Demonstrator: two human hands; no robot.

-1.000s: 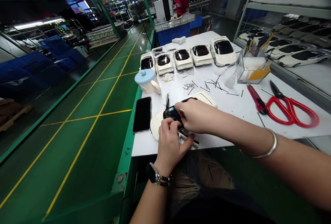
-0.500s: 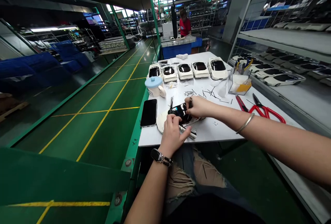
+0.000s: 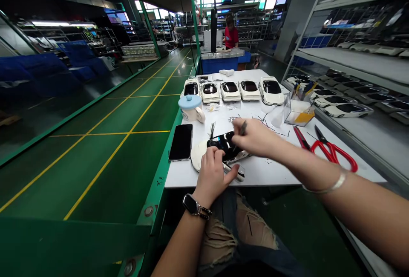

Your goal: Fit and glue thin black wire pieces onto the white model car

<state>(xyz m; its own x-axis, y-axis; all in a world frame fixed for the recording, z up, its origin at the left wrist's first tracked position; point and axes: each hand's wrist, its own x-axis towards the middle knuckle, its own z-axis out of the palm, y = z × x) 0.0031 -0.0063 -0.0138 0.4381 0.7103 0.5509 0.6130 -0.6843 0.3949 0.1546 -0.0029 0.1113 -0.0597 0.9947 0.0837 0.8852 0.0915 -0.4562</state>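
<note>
A white model car with a glossy black roof [image 3: 222,145] lies at the front edge of the white table [image 3: 275,170]. My left hand [image 3: 213,175] is wrapped round its near end and holds it down. Just above the car's far side, my right hand [image 3: 254,137] pinches a thin dark strip [image 3: 243,127] that sticks up between the fingers. A small dark tool [image 3: 212,129] stands behind the car.
A black phone [image 3: 181,142] lies left of the car, a white mug with a blue lid [image 3: 191,108] behind it. Several finished white cars [image 3: 239,90] line the back. Red scissors [image 3: 332,151], red cutters and a clear box [image 3: 296,108] sit right. A person in red [image 3: 230,34] works far off.
My right hand has lifted slightly off the car roof, the thin strip now raised higher. The camera has tilted a little; my left hand stays on the car.
</note>
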